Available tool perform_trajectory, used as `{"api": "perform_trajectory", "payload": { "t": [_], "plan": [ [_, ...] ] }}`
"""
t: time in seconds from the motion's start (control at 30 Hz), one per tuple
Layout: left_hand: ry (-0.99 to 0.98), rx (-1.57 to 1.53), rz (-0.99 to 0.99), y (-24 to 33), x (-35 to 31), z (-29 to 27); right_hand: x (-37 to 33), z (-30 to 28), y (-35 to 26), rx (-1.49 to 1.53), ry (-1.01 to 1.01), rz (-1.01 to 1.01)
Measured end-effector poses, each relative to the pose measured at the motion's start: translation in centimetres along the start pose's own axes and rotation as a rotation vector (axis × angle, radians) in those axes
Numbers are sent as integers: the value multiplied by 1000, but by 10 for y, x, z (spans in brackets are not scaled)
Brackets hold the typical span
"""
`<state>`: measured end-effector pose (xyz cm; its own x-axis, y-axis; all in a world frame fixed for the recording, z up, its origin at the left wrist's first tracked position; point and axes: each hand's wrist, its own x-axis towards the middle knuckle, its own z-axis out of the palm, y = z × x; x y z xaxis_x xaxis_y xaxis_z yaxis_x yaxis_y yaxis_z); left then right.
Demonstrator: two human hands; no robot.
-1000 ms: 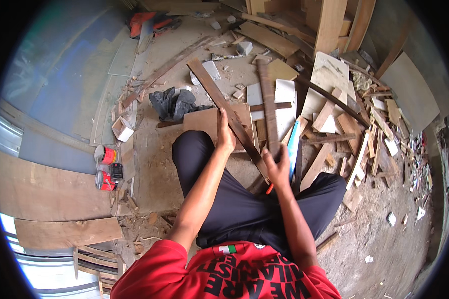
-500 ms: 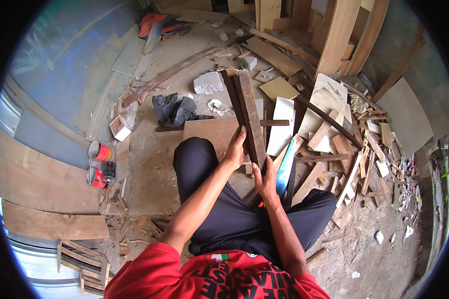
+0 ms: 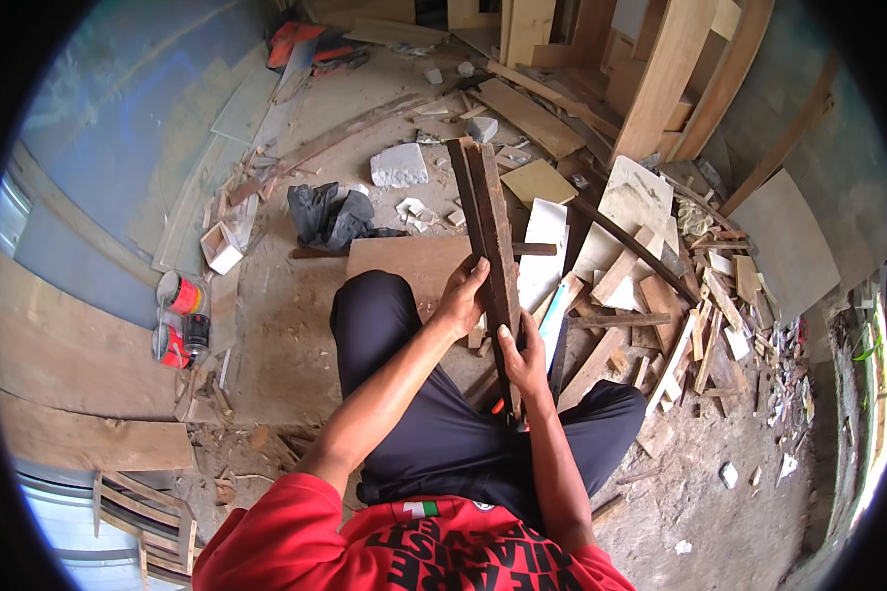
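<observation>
Two dark, weathered wooden strips [image 3: 493, 222] stand side by side in front of me, their upper ends pointing away. My left hand [image 3: 461, 297] is closed around them from the left at mid-length, thumb along the face. Lower down on the right, my right hand [image 3: 525, 360] grips the near part of the strips, its thumb pressed on the wood. Beneath, between my crossed legs, the strips' lower ends are partly hidden. Just right of my right hand lies a long tapering blue and white piece [image 3: 556, 307], partly covered by it.
A flat brown board [image 3: 404, 258] lies before my knees, with a black plastic bag [image 3: 330, 215] and a pale block [image 3: 400, 165] beyond. Wood offcuts [image 3: 700, 335] are heaped at right. Red and black cans [image 3: 179, 294] stand at left, near a small white box [image 3: 222, 248].
The two strips have come closer together at their upper ends and tilt slightly differently. Both hands keep their grip. The whole view has shifted, with the surroundings now further left.
</observation>
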<state>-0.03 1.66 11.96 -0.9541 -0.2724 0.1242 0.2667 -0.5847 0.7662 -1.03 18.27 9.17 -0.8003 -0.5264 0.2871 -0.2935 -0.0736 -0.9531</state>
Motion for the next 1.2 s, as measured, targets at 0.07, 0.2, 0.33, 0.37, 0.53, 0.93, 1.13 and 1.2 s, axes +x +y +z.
{"api": "perform_trajectory", "payload": {
  "t": [0.07, 0.2, 0.33, 0.37, 0.53, 0.93, 1.13, 1.2],
  "plan": [
    [27, 11, 3, 1, 0, 2, 2, -2, 5, 37, -9, 9],
    [30, -23, 4, 2, 1, -2, 7, -4, 8, 12, -47, -22],
    [32, -95, -22, 5, 0, -3, 13, -6, 9, -19, -76, -41],
    [32, -101, -29, 6, 0, -3, 15, -6, 9, -22, -81, -42],
    [20, -55, -36, 8, 0, -7, 19, -8, -10, 77, -143, 34],
    [71, -37, -3, 9, -4, -1, 19, -8, -5, 97, -154, 58],
    [82, -25, 6, 10, -3, 1, 18, -10, -3, 87, -174, 62],
    [80, -25, 3, 9, -4, 0, 18, -12, -6, 85, -185, 88]
  ]
}}
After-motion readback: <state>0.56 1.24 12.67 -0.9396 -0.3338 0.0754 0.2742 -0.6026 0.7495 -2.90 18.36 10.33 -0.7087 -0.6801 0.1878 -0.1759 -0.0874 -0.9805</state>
